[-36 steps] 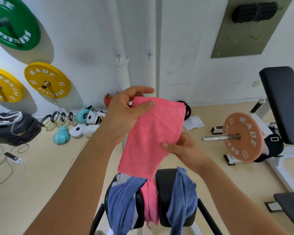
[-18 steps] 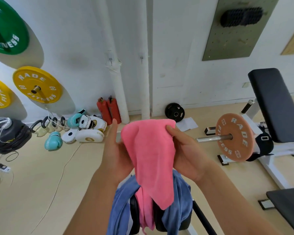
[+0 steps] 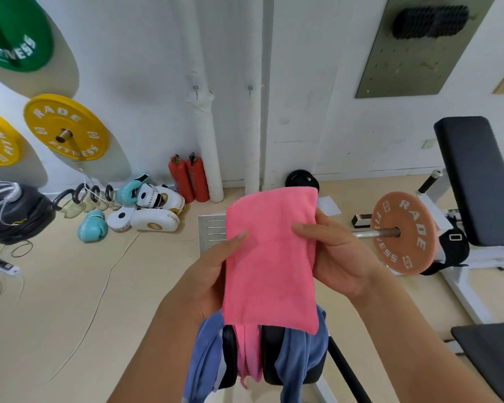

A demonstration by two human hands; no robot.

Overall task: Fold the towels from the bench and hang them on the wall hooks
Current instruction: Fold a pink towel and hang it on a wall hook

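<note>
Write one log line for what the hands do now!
left hand: holds pink towel | right hand: holds same | hooks: bare | blue towels: on bench

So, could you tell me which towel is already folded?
The pink towel held in both hands; the other pink towel and blue towels hang loose over the bench.

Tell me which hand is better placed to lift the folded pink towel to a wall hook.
Probably the right hand: it grips the folded pink towel higher up its edge than the left hand, and the wall hook lies almost straight above.
</note>
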